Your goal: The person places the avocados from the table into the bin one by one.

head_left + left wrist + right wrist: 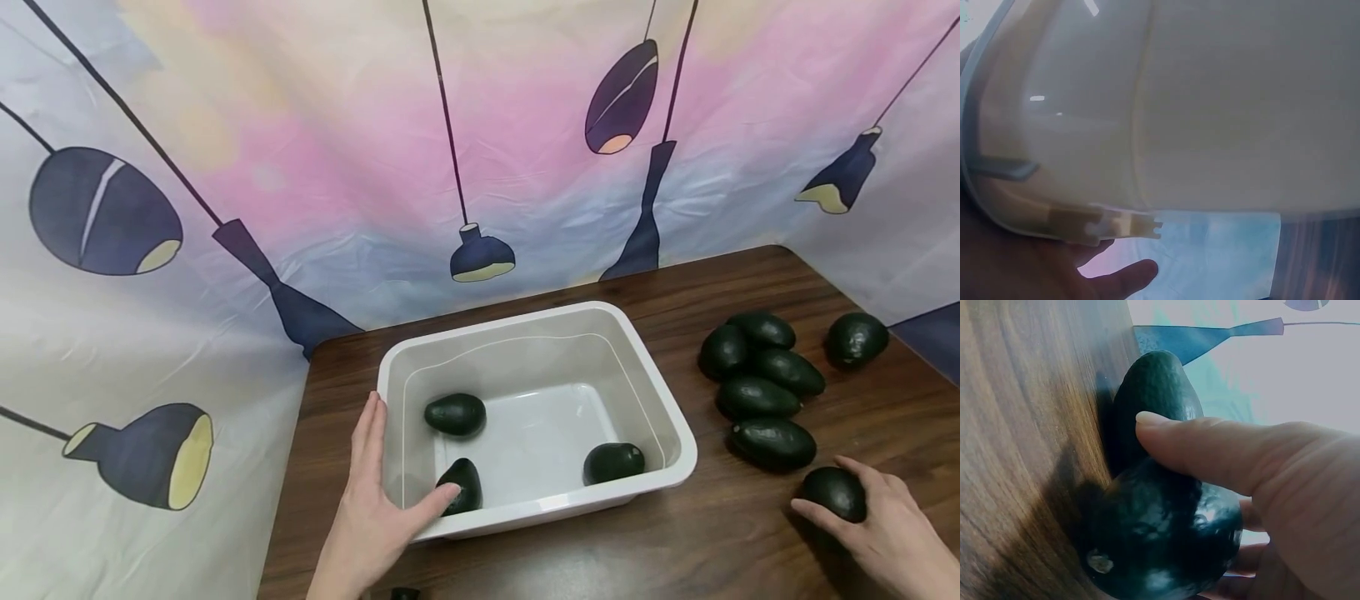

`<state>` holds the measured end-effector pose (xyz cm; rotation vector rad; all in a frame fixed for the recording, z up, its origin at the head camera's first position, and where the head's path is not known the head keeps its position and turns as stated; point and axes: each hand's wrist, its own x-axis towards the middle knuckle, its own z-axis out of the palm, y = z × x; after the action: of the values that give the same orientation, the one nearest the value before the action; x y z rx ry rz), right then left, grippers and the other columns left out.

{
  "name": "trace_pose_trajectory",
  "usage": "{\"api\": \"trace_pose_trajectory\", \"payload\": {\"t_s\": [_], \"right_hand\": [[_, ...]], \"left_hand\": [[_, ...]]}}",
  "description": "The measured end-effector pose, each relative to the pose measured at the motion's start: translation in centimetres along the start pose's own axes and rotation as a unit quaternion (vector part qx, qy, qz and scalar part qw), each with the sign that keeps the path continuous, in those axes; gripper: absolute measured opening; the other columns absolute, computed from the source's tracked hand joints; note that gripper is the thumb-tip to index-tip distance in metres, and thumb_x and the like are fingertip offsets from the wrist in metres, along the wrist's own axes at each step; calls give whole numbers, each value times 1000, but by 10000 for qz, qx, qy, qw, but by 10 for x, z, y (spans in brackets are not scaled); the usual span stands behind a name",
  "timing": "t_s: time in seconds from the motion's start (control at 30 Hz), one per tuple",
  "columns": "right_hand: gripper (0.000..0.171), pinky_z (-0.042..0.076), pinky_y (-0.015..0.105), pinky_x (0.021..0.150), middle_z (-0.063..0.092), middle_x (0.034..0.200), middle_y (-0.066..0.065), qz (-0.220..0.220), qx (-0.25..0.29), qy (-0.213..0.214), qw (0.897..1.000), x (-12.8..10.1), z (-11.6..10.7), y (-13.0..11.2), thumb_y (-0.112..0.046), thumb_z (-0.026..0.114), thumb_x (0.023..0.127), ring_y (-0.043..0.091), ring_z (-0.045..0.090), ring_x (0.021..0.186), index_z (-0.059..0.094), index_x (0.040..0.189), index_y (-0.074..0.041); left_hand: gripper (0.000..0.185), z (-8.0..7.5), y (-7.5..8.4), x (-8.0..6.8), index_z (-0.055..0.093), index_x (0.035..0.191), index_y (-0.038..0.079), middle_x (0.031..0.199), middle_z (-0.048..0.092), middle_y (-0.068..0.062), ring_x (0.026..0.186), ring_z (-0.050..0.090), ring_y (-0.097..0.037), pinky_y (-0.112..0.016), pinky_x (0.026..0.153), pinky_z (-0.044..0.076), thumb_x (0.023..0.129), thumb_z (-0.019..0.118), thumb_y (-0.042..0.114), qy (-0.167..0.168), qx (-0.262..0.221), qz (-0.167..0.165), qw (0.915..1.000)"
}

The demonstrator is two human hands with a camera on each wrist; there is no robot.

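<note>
My right hand (892, 512) grips a dark green avocado (834, 493) at the table's right front, thumb on one side and fingers on the other. In the right wrist view the thumb lies across the top of the held avocado (1163, 531), its stem scar showing, with another avocado (1157, 394) behind it. My left hand (378, 508) rests at the near left corner of a white plastic tub (517, 400), fingers straight along the outer side and thumb over the rim. Inside the tub lie three avocados: one at the back left (455, 414), one near the thumb (463, 485), one at the front right (613, 462).
Several avocados sit clustered (759, 397) on the brown wooden table (690, 550), right of the tub. A lone avocado (857, 340) lies farther right, near the edge. Behind the table hangs a cloth (337, 167) printed with lamps. A small black object (405, 593) shows at the bottom edge.
</note>
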<state>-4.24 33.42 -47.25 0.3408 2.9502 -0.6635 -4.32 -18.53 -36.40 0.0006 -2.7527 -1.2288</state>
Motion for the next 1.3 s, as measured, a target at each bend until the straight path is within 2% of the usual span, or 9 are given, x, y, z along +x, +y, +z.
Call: {"api": "trace_pose_trajectory", "payload": {"t_s": [0.17,0.4,0.6,0.83,1.03,1.17,1.3], "right_hand": [[98,37,69,74,26,117,52,-50,46,37,10000,1,2,2,-53,63,90,62,29,104,23,137,23],[99,36,69,76,28,118,51,15,36,215,9998,1,6,3,-53,64,89,62,29,106,24,137,23],[95,37,66,74,29,120,49,217,74,540,9983,-2,6,-1,-49,68,88,61,32,105,28,137,22],[91,38,64,69,18,132,47,741,256,866,9932,-5,1,-11,-42,70,88,61,27,110,23,145,12],[88,37,65,70,23,136,43,484,489,1331,9887,-5,-8,-20,-39,70,89,59,27,115,25,147,9],[86,32,68,79,26,137,42,298,653,1620,9842,-5,-15,-27,-36,71,89,57,27,121,27,148,7],[79,28,69,85,31,139,39,-50,929,2077,9738,-5,-20,-35,-27,73,88,56,27,126,32,147,6]], "left_hand": [[124,-3,2,0,-1,157,29,158,-6,20,146,13,-26,-63,102,32,69,81,60,-313,297,-122,9990],[131,-10,1,0,-8,156,31,159,-13,17,146,9,-30,-61,99,34,66,84,57,-706,272,-17,9971],[132,-11,0,0,-9,156,32,159,-14,17,146,7,-30,-60,100,33,66,86,54,-774,188,41,9968],[131,-12,0,0,-8,156,31,159,-13,18,145,7,-29,-61,100,32,67,86,52,-781,125,3,9969],[130,-12,-1,0,-7,156,30,158,-12,18,145,8,-29,-62,99,32,67,86,51,-763,118,-9,9970],[129,-11,-2,1,-6,156,30,158,-12,17,145,9,-30,-64,98,33,67,86,50,-751,120,-30,9971],[129,-11,-3,1,-6,156,31,158,-12,18,145,9,-29,-64,98,33,67,86,49,-732,97,-13,9973]]}}
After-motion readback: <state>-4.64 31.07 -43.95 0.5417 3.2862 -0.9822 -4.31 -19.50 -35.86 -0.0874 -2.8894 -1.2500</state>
